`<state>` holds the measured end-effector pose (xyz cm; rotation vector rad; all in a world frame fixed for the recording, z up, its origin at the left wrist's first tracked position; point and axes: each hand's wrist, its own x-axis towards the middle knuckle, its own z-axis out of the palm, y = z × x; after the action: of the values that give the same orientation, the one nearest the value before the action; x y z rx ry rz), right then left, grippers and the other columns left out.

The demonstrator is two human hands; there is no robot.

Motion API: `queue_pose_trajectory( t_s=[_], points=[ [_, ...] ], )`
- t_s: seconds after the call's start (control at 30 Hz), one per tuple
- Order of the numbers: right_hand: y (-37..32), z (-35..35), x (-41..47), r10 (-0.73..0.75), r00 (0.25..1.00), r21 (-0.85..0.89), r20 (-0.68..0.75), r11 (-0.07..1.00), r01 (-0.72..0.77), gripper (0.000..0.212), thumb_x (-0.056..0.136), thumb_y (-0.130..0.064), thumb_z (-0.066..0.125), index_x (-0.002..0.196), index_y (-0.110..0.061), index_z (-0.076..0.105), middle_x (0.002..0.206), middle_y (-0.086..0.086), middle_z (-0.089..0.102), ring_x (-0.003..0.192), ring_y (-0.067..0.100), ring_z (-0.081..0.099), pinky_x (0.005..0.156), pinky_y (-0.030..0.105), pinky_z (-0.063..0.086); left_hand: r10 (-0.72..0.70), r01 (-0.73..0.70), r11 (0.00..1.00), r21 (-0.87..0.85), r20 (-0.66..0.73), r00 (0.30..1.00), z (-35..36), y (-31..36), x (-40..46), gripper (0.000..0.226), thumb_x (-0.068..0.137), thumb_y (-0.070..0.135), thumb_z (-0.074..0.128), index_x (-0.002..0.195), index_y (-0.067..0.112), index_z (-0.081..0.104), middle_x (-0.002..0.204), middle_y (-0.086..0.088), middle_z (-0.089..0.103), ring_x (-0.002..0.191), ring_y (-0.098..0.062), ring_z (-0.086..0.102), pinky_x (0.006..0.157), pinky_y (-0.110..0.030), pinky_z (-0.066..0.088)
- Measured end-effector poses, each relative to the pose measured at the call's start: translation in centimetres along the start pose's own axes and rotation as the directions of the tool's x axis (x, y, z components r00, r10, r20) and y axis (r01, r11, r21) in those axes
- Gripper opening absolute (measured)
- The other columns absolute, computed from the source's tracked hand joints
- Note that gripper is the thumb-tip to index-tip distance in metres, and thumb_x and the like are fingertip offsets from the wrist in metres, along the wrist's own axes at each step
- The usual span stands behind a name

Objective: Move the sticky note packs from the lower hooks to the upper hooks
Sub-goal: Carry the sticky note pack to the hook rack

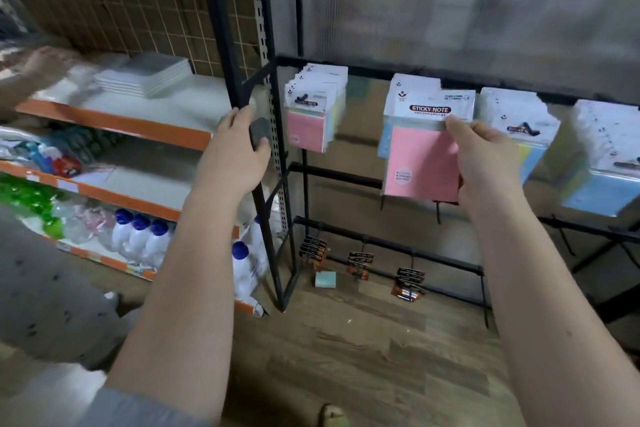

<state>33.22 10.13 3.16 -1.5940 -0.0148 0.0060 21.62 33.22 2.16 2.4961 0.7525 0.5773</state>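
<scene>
Pink sticky note pack [424,163] pinched at its right edge.
Right hand [485,156] thumb over front, fingers behind; left hand [235,149] curled round black upright post [263,135].

The pack of square paper sticky notes [420,163] held at the front showed a pink face under a white card header, whose red-and-black label read STICKY NOTE in white letters. The hanging stack of packs to its left [313,114] was pink in front with pale yellow and green edges. The stacks to the right [595,163] showed light blue and yellow. The metal display rack bars [332,173] were black. The shelf edges of the neighbouring unit [114,123] were orange, and the white plastic bottles [138,239] there wore blue caps. The plank floor [363,357] had a brown wood-grain pattern.
</scene>
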Motion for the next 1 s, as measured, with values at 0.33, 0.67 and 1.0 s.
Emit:
queue_pose_trajectory(
  t_s=[0.33, 0.67, 1.0],
  points=[
    [-1.9, 3.8, 7.0, -0.053, 0.998, 0.036, 0.031, 0.998, 0.051, 0.031, 0.089, -0.027, 0.062, 0.060, -0.020, 0.053, 0.058, -0.005, 0.048, 0.055, 0.012, 0.041, 0.064, 0.031, 0.034, 0.028, -0.028, 1.000, -0.008, -0.034, 0.999, 2.0, 0.8, 7.0, 0.053, 0.099, 0.025, 0.042, 0.148, 0.026, 0.023, 0.156, 0.004, 0.020, 0.139, -0.020, 0.029, 0.110, -0.038, 0.028],
    [-2.3, 7.6, 8.3, -0.201, 0.979, 0.015, -0.028, 0.979, 0.201, 0.027, 0.090, -0.032, 0.060, 0.065, -0.021, 0.058, 0.052, -0.015, 0.049, 0.055, 0.005, 0.042, 0.060, 0.025, 0.036, 0.045, -0.034, 0.994, -0.103, 0.103, 0.994, 3.7, -1.6, 12.7, 0.053, 0.098, 0.028, 0.044, 0.148, 0.028, 0.024, 0.155, 0.003, 0.024, 0.137, -0.020, 0.032, 0.108, -0.037, 0.029],
    [-8.7, 14.5, 6.9, -0.547, 0.834, 0.043, -0.071, 0.834, 0.550, 0.030, 0.091, -0.029, 0.062, 0.066, -0.015, 0.054, 0.055, -0.009, 0.043, 0.053, 0.002, 0.035, 0.050, 0.018, 0.029, 0.122, -0.101, 0.978, -0.181, 0.106, 0.987, 3.7, -3.2, 16.3, 0.051, 0.096, 0.023, 0.048, 0.145, 0.026, 0.033, 0.147, -0.004, 0.039, 0.130, -0.025, 0.042, 0.104, -0.034, 0.036]
  ],
)
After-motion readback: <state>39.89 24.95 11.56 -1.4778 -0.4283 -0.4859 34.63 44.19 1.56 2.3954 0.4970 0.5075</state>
